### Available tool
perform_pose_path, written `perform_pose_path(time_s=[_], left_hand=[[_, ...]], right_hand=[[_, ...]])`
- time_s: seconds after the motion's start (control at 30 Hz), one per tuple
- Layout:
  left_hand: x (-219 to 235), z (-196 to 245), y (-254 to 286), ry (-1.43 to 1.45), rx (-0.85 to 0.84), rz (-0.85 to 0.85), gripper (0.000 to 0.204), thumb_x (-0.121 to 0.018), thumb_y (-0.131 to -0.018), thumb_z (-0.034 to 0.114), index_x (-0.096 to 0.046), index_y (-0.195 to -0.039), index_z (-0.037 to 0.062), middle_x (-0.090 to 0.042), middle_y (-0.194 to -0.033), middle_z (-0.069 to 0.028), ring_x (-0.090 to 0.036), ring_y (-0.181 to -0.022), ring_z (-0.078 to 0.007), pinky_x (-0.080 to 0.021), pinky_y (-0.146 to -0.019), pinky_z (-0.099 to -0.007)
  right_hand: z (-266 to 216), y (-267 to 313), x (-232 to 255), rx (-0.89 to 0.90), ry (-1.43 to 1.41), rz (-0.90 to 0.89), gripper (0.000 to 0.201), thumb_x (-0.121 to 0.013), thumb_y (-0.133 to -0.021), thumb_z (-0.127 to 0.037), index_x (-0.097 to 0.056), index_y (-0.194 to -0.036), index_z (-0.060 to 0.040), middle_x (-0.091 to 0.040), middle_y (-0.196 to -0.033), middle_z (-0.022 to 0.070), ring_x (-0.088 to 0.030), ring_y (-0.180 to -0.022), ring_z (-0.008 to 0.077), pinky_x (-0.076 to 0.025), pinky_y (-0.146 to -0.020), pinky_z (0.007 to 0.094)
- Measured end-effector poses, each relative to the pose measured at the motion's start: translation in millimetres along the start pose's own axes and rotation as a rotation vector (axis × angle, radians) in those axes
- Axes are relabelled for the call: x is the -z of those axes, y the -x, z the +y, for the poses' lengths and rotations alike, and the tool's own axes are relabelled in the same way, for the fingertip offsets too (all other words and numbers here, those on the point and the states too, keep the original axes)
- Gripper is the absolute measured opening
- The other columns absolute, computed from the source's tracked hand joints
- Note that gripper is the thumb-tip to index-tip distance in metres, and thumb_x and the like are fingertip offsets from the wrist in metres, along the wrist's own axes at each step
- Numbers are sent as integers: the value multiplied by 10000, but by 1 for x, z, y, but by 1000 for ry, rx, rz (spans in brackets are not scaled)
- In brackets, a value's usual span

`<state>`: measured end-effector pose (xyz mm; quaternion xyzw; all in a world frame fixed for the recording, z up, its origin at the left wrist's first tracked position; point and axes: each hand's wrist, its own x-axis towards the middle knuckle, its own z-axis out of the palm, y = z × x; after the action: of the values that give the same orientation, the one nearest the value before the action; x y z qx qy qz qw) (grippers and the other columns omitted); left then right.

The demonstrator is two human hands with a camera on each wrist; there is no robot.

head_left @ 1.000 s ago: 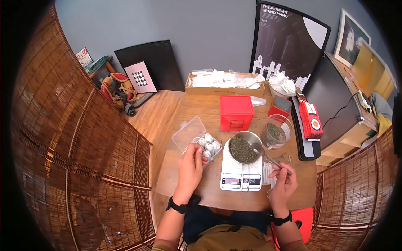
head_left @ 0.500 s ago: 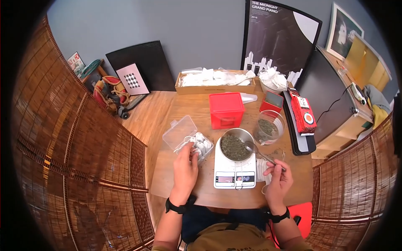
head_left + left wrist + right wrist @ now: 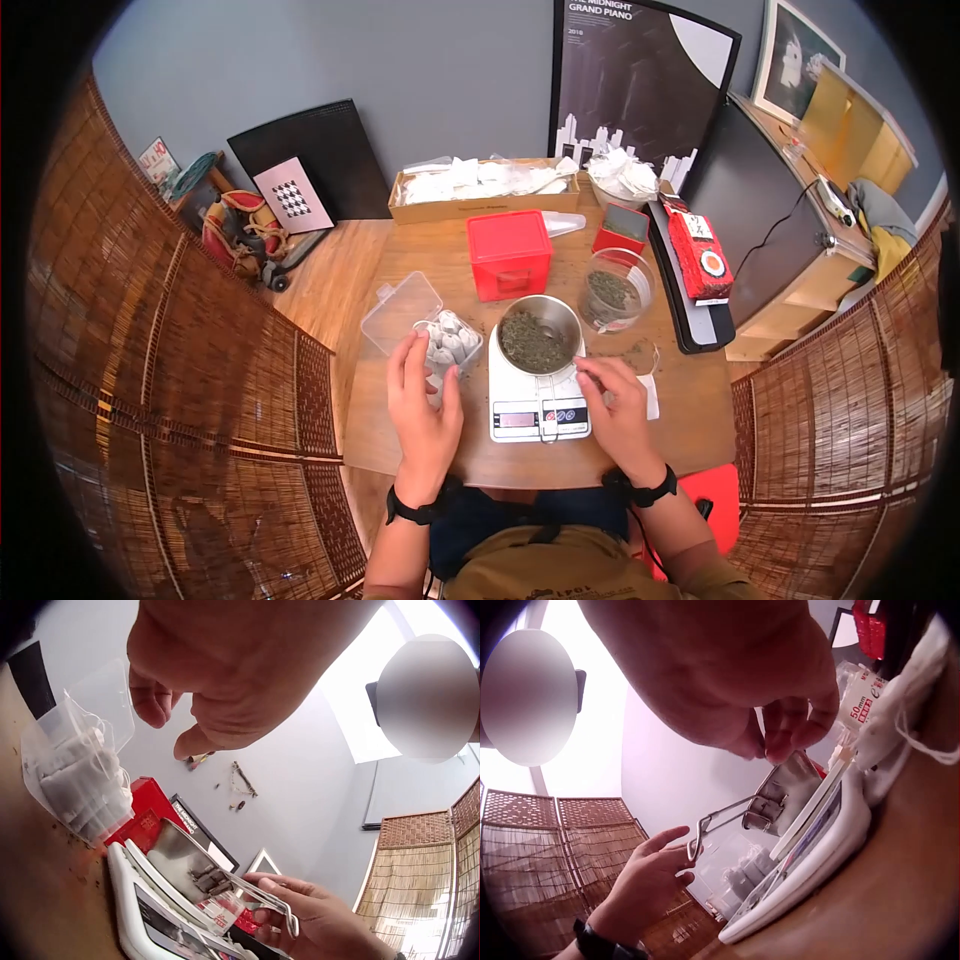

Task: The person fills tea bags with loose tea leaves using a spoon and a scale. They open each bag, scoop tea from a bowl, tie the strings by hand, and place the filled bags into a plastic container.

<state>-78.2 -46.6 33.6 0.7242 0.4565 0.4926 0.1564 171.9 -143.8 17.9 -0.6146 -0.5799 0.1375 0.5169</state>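
Observation:
My left hand (image 3: 423, 425) hovers beside a clear plastic box (image 3: 403, 308) of filled white tea bags (image 3: 452, 340). Its index finger is extended, the thumb stands apart, and nothing is between them. At the right edge of a steel cup (image 3: 570, 309), my right hand (image 3: 620, 425) pinches a spoon (image 3: 549, 329), whose handle is mostly hidden by the fingers. The spoon's bowl rests in dried green tea leaves (image 3: 530, 350). The cup, with a folding wire handle (image 3: 727, 811), stands on a white kitchen scale (image 3: 498, 384). A white pouch with a string (image 3: 919, 746) lies to the scale's right.
Behind the scale stand a red lidded box (image 3: 510, 240), a clear tub (image 3: 643, 290) holding leaves and an open red tin (image 3: 620, 240). A cardboard box (image 3: 480, 208) of white bags lines the back. A red package (image 3: 700, 255) lies at right.
My right hand has moved in to the cup's edge, bringing the spoon deeper into the leaves. My left hand's fingers have spread and drawn back from the tea bags. The head view has shifted.

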Motion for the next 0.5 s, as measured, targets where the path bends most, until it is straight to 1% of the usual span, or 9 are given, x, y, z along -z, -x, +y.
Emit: perform_pose_path(time_s=[0.13, 0.17, 0.2, 0.23, 0.27, 0.37, 0.4, 0.43, 0.5], left_hand=[[-7, 13, 8, 59, 3, -27, 555, -754, -975, -15, -610, -1510, 15, -588, -1503, -205, -659, -1059, -272, -561, -781, -335], [-10, 15, 9, 68, -25, -18, 578, -768, -952, -46, -614, -1506, 8, -605, -1480, -185, -629, -980, -227, -550, -752, -315], [-13, 18, 11, 80, -52, -10, 603, -783, -928, -77, -618, -1502, 1, -621, -1457, -165, -599, -901, -183, -539, -723, -294], [-14, 20, 14, 96, -50, -19, 603, -783, -928, -77, -618, -1502, 1, -621, -1457, -165, -599, -901, -183, -539, -723, -294], [-15, 20, 16, 117, -47, -27, 601, -782, -928, -80, -618, -1501, -2, -624, -1452, -165, -598, -902, -179, -536, -721, -292], [-16, 30, 16, 156, -54, -38, 590, -775, -929, -90, -617, -1493, -19, -631, -1438, -172, -597, -876, -164, -528, -709, -291], [-16, 33, 16, 177, -50, -52, 587, -773, -929, -94, -616, -1490, -26, -633, -1432, -176, -593, -849, -158, -524, -702, -290], [-16, 36, 16, 197, -46, -66, 584, -772, -928, -98, -616, -1487, -33, -635, -1427, -181, -588, -823, -151, -520, -695, -290], [-18, 40, 16, 213, -57, -80, 581, -772, -936, -80, -611, -1491, -34, -630, -1438, -193, -587, -776, -153, -520, -693, -297]], right_hand=[[-25, 0, 14, -76, 3, -126, 461, -850, -949, -101, -734, -1390, -33, -713, -1281, 138, -709, -961, 206, -572, -792, 333], [-23, 2, 20, -85, 16, -120, 461, -850, -949, -101, -734, -1390, -33, -713, -1281, 138, -709, -961, 206, -572, -792, 333], [-19, 6, 28, -84, 19, -61, 458, -846, -951, -97, -735, -1390, -32, -717, -1257, 131, -710, -956, 202, -568, -789, 327], [-14, 10, 37, -82, 24, -1, 455, -842, -952, -93, -735, -1390, -30, -722, -1233, 124, -711, -950, 199, -565, -785, 321], [-4, 13, 45, -139, -3, 108, 348, -830, -956, -78, -765, -1290, -9, -726, -1157, 106, -706, -916, 185, -560, -761, 316], [27, 31, 77, -260, 147, 211, 230, -823, -957, -69, -778, -1168, 11, -722, -1088, 110, -692, -866, 179, -554, -735, 313], [29, 37, 85, -303, 248, 169, 182, -828, -949, -71, -770, -1096, 20, -709, -1047, 117, -678, -827, 193, -556, -718, 320], [28, 43, 86, -304, 254, 175, 182, -828, -949, -71, -770, -1096, 20, -709, -1047, 117, -678, -827, 193, -556, -718, 320], [26, 53, 88, -321, 291, 30, 212, -850, -932, -99, -774, -1095, 15, -705, -1063, 129, -676, -826, 229, -562, -722, 337]])
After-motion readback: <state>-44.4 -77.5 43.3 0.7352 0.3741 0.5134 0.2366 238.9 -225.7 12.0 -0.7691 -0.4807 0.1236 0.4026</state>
